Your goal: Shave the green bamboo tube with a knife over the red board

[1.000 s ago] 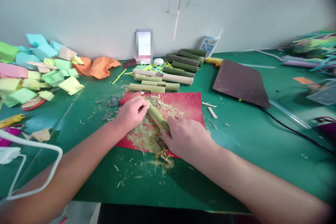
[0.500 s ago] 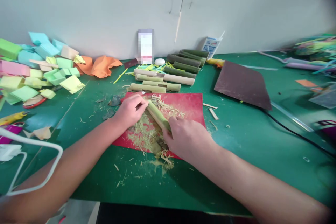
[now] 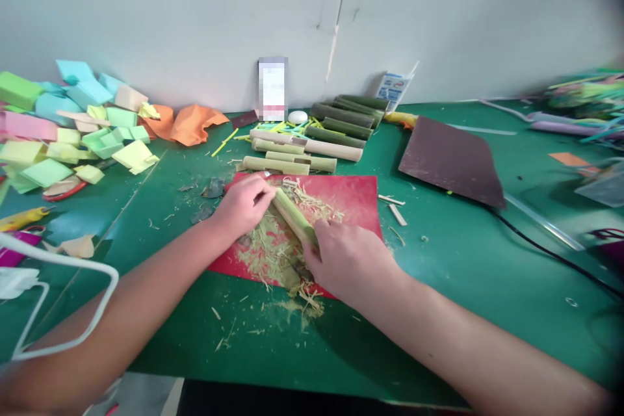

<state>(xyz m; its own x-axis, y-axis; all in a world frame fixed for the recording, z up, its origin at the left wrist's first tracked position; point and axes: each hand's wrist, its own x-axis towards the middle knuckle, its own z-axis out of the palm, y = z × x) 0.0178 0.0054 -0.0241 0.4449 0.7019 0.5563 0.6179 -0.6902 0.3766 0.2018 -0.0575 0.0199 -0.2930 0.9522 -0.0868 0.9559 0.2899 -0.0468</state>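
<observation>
A pale green bamboo piece [image 3: 291, 214] lies slantwise on a red mat [image 3: 358, 198], over a heap of yellowish shavings [image 3: 267, 252]. My right hand [image 3: 348, 260] is wrapped round its near end. My left hand [image 3: 244, 205] is curled at its far end, fingertips pinched against the bamboo. What they pinch is hidden, though a small metal glint shows just past the knuckles.
Peeled and dark green bamboo lengths [image 3: 312, 143] lie behind the mat. A dark brown sheet [image 3: 451, 159] and a black cable [image 3: 546, 247] are to the right. Coloured paper scraps [image 3: 73, 136] pile up at the left, above a white cable [image 3: 73, 273].
Both hands stay on the bamboo piece in nearly the same spot. The view has shifted a little.
</observation>
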